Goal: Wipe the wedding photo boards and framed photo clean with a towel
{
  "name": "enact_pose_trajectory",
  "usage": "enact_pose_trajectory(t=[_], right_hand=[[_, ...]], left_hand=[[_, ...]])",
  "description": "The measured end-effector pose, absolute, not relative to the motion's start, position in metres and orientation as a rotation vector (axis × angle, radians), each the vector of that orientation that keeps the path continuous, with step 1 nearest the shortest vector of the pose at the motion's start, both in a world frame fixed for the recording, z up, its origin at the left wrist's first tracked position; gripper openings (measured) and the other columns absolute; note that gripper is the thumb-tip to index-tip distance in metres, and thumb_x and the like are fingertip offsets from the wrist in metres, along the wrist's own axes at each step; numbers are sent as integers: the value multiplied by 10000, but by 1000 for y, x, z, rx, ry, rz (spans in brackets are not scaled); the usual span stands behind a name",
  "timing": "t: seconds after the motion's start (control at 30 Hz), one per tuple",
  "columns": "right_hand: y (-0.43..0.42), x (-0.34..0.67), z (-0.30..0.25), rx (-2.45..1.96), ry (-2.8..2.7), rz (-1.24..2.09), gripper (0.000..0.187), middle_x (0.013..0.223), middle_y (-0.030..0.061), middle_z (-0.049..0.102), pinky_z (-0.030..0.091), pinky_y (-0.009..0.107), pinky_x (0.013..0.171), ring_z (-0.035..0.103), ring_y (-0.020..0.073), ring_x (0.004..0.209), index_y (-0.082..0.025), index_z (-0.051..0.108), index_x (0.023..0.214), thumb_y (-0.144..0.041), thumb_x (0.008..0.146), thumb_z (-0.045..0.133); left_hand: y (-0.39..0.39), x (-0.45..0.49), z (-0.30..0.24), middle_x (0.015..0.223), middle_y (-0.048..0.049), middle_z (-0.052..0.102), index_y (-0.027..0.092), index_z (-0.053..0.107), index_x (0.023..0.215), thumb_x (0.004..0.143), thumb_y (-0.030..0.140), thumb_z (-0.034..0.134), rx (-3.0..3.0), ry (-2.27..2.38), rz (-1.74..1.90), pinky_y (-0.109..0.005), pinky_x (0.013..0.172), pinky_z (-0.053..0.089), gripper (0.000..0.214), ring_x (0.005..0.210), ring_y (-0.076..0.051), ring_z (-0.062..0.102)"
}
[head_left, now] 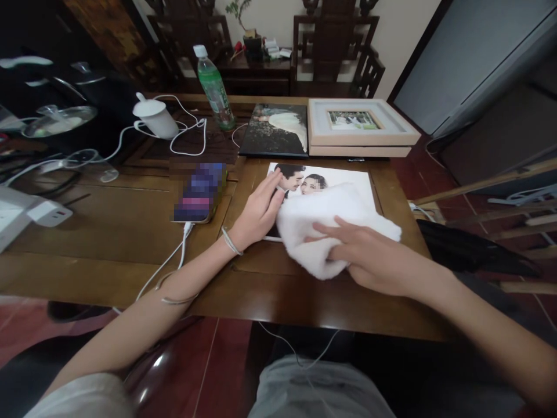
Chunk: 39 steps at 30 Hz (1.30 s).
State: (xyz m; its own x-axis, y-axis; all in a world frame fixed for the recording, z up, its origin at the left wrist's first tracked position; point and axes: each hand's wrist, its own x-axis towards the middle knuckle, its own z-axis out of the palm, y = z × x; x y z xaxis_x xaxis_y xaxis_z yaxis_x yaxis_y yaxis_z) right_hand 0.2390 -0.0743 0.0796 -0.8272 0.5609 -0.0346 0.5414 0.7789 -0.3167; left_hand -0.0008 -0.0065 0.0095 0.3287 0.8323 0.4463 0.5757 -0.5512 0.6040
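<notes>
At the bottom edge, the person's grey clothing and both forearms are cut off. The right hand [369,258] grips a bunched white cloth [322,212]; a couple of fingers stretch loosely across its top, while other fingertips sink into a fold and cannot be made out. The cloth lies over the lower middle and right of a photo panel [350,176], hiding much of the print; the panel rests flat on the wooden table [300,305], near its front edge. The left hand [261,209] lies at the panel's left side, fingers straight, close together and clasping nothing, their tips on the printed surface; the hand covers part of that edge. A bracelet [231,241] circles the left wrist.

Left of this hand lies a phone [198,194], its screen masked by coarse blocks, a white cable plugged into its near end. Behind the panel, a dark photo print [272,136] sits just beside a pale frame [363,140] that shows a small picture. Farther left stand a lidded white cup [156,119] and a green bottle [215,93], slanting in view. Beyond are dark carved chairs, cut off at the top edge.
</notes>
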Motion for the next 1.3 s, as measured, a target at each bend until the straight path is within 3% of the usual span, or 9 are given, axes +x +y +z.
enact_pose_trajectory(t=[0.17, 0.27, 0.4, 0.53, 0.77, 0.9, 1.03, 1.17, 1.3], right_hand=[[-39, 259, 77, -1188, -2735, 349, 501, 1042, 34, 723, 373, 472, 1053, 546, 248, 1222, -222, 683, 901, 50, 615, 375], [-8, 248, 71, -1259, -2620, 295, 450, 914, 37, 728, 443, 390, 921, 640, 235, 1007, -198, 681, 913, 10, 650, 382], [25, 210, 72, -1228, -2470, 502, 372, 872, 34, 717, 459, 279, 712, 636, 187, 764, -181, 674, 932, -62, 695, 414], [46, 169, 80, -1227, -2423, 683, 415, 825, 26, 707, 435, 263, 586, 603, 176, 636, -205, 656, 1011, -83, 712, 395], [53, 175, 83, -1240, -2522, 566, 350, 807, 56, 716, 460, 324, 746, 624, 222, 735, -174, 685, 869, -74, 682, 407], [45, 232, 75, -1293, -2461, 365, 427, 1050, 60, 722, 447, 394, 910, 630, 272, 998, -157, 708, 941, -71, 650, 407], [10, 284, 59, -1469, -2429, 186, 500, 1129, 67, 703, 428, 506, 993, 604, 302, 1126, -170, 697, 1015, -42, 630, 406], [-56, 302, 50, -1364, -2526, 150, 401, 1394, 74, 525, 338, 596, 1081, 446, 317, 1310, -204, 685, 873, -20, 626, 428], [-110, 297, 55, -1069, -2663, 268, 355, 1392, 29, 525, 254, 598, 1140, 331, 275, 1379, -235, 636, 715, 19, 608, 413]], left_hand=[[-5, 0, 2, 1513, -131, 358, 149, 387, 1420, 974, 374, 376, 2359, 1284, 848, -472, 1163, 275, 500, 1417, -252, 297], [-5, 0, 0, 1522, -144, 336, 137, 378, 1424, 963, 331, 399, 2402, 1271, 814, -491, 1157, 277, 501, 1423, -261, 282], [-4, -1, 1, 1513, -163, 345, 110, 386, 1415, 957, 309, 399, 2430, 1262, 811, -479, 1160, 277, 499, 1417, -266, 294], [-3, -2, 2, 1458, -145, 435, 139, 431, 1386, 951, 305, 411, 2456, 1256, 829, -488, 1150, 295, 466, 1385, -273, 353], [-4, -2, 1, 1459, -135, 438, 153, 434, 1385, 954, 304, 412, 2441, 1248, 856, -477, 1151, 300, 457, 1386, -259, 355], [-5, -2, 1, 1513, -156, 350, 118, 376, 1423, 957, 308, 405, 2412, 1250, 828, -470, 1169, 260, 504, 1422, -257, 284], [-6, -1, 0, 1520, -142, 342, 144, 341, 1445, 964, 311, 388, 2376, 1273, 840, -484, 1167, 254, 511, 1422, -258, 283], [-5, -1, -1, 1520, -133, 344, 162, 362, 1434, 967, 303, 382, 2388, 1283, 836, -493, 1161, 262, 488, 1420, -259, 287], [-5, -2, 0, 1520, -139, 340, 152, 375, 1424, 963, 305, 393, 2407, 1290, 800, -487, 1162, 265, 486, 1421, -263, 284]])
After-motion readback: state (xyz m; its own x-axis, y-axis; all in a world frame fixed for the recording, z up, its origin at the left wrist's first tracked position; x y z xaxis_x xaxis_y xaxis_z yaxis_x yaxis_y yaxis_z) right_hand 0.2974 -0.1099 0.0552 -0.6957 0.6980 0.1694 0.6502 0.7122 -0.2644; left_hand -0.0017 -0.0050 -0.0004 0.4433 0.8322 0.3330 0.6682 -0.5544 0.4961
